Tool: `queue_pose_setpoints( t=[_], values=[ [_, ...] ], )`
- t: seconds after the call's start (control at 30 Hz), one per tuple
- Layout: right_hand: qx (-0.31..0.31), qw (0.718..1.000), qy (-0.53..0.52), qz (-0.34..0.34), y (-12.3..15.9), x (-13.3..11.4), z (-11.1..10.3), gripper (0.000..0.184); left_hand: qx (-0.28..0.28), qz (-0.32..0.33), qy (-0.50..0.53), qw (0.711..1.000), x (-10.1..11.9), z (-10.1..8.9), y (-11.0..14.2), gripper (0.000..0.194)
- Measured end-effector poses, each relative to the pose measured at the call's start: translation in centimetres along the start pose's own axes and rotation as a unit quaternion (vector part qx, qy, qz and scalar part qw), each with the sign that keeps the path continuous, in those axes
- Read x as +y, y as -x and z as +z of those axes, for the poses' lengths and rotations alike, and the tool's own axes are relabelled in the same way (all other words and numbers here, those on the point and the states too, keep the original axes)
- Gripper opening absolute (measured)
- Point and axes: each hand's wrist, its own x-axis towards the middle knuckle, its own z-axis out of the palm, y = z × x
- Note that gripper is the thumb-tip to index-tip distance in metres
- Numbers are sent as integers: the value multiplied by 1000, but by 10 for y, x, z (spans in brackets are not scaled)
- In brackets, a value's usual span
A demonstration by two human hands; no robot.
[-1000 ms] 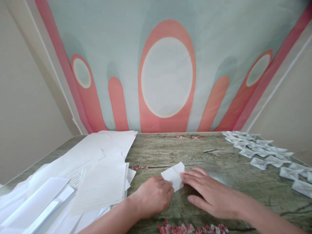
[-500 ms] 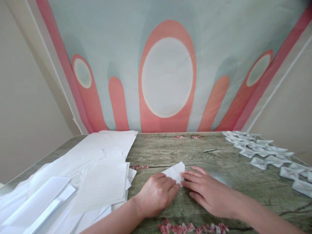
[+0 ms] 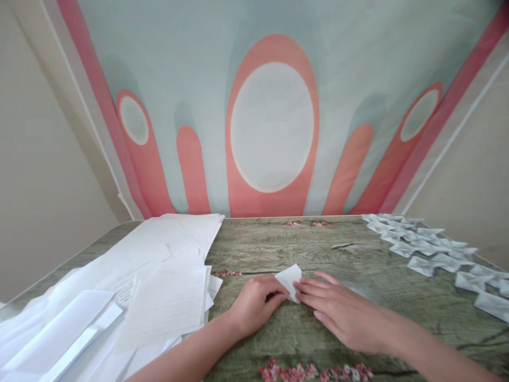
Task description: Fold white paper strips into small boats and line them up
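A small folded piece of white paper (image 3: 290,277) lies on the wood-patterned table (image 3: 358,260) between my two hands. My left hand (image 3: 256,302) has its fingers curled over the paper's left side, pressing it down. My right hand (image 3: 338,310) lies flat with fingers stretched out, their tips on the paper's right edge. Part of the paper is hidden under both hands.
A loose heap of white sheets (image 3: 131,292) covers the table's left side. Several folded paper pieces (image 3: 433,249) lie in rows at the right. A painted wall hanging with pink arches (image 3: 272,127) stands behind the table's far edge.
My left hand has slid forward and right over the paper, folding it smaller. My right hand has stayed nearly still against the paper's right edge.
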Motion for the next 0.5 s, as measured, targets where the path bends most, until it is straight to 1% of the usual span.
queue_pose_setpoints(
  t=[0.1, 0.27, 0.37, 0.5],
  values=[
    [-13, 1000, 13, 0, 0, 1, -1, 46, 10, -42, 25, 999, -1, 2, -4, 15],
    [-13, 1000, 18, -5, 0, 3, 0, 48, 44, -97, 4, 994, -7, 9, -11, 17],
    [-7, 1000, 14, -6, 2, 4, 2, 51, 62, -113, -7, 992, -9, 13, -15, 17],
    [5, 1000, 6, 5, 4, 4, 1, 59, 81, -111, -22, 990, -9, 18, -15, 10]
  ],
)
